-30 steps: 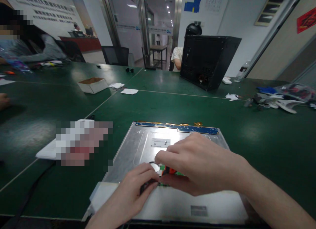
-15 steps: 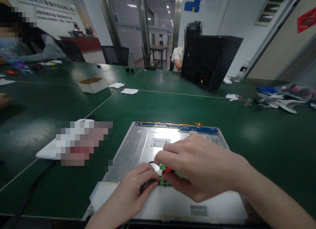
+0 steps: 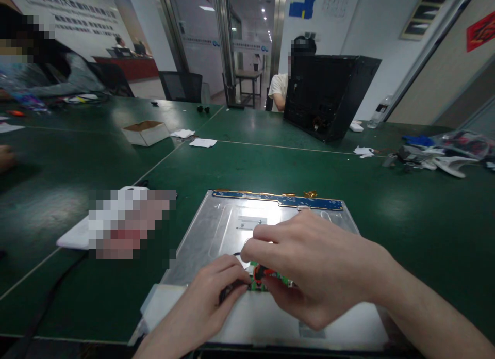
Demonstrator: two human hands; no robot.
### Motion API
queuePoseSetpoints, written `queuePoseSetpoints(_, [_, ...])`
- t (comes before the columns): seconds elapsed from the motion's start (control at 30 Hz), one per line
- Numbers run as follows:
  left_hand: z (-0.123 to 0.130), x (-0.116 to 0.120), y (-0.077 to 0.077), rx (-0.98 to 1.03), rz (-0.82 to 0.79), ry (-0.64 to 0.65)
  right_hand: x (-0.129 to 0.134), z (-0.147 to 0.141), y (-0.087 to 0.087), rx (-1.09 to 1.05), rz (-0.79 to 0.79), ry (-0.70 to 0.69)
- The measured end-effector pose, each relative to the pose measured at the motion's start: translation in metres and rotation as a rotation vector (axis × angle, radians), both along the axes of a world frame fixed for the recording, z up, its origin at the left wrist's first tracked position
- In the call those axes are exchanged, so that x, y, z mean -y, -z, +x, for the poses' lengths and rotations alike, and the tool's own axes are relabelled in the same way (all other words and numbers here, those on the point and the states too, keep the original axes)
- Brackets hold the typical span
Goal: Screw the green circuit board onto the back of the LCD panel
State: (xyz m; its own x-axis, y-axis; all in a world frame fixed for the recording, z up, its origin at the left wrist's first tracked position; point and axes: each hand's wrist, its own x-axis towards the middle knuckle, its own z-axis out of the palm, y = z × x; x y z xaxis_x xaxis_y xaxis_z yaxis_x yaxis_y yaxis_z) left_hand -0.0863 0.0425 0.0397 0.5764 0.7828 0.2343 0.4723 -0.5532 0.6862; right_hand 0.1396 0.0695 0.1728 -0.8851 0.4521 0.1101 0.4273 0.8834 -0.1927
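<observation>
A flat silver display panel (image 3: pixel 201 230) lies on its front in front of me, with a blue circuit strip (image 3: pixel 309 201) along its far edge. Near its middle, largely covered by my hands, is a small green circuit board (image 3: pixel 257 285). My left hand (image 3: pixel 218 287) is closed at the board's left end, fingertips pinched by a white connector, with a black cable (image 3: pixel 228 293) between thumb and fingers. Over the board, my right hand (image 3: pixel 309 261) grips what looks like a small orange-and-black screwdriver (image 3: pixel 263 272). Its tip is hidden.
Left of the panel lies a white object (image 3: pixel 73 234), partly blurred out, with a black cord. Farther back are an open white box (image 3: pixel 147 134), paper scraps and a black computer case (image 3: pixel 328 96). Plastic scraps (image 3: pixel 433 155) lie right. Other people sit at the table's far and left sides.
My right hand has turned slightly, its lower part shifting down towards me. The screwdriver's handle shows more black now, as if rotated. The left hand stays in place.
</observation>
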Motion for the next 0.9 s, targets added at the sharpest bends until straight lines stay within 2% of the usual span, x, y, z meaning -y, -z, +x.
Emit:
queuePoseSetpoints(0.4, [0.0, -0.001, -0.0028, -0.011, -0.018, 0.0, -0.0026, -0.0022, 0.0056, 0.016, 0.109, 0.024])
queuePoseSetpoints(0.73, [-0.0001, -0.0001, -0.0001, 0.003, -0.001, -0.008, 0.0, 0.0005, 0.0007, -0.012, -0.005, -0.011])
queuePoseSetpoints(0.9, [0.0, -0.0011, -0.0018, -0.011, -0.01, -0.009, -0.0011, -0.002, 0.0032, -0.001, 0.052, 0.023])
